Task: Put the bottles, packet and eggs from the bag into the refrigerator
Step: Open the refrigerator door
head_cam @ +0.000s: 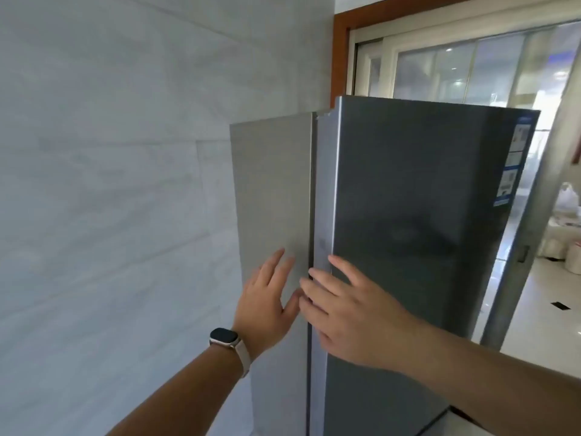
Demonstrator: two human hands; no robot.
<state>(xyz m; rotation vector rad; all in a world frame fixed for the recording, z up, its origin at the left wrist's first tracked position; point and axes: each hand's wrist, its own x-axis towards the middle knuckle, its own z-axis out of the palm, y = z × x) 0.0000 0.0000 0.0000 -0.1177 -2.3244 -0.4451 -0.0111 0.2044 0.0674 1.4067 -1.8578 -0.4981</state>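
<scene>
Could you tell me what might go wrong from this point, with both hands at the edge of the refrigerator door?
The right hand has its fingertips at the seam beside the door, so they could get pinched if it snaps back. The left hand lies flat on the refrigerator's grey side, close to the wall, leaving little room. The smooth door edge may slip from the fingers.

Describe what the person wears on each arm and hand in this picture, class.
The left hand is bare, and its wrist carries a smartwatch with a dark rounded-square face and a pale beige strap. The right hand is bare too, with nothing on the wrist. No sleeves, rings or gloves show on either forearm.
</scene>
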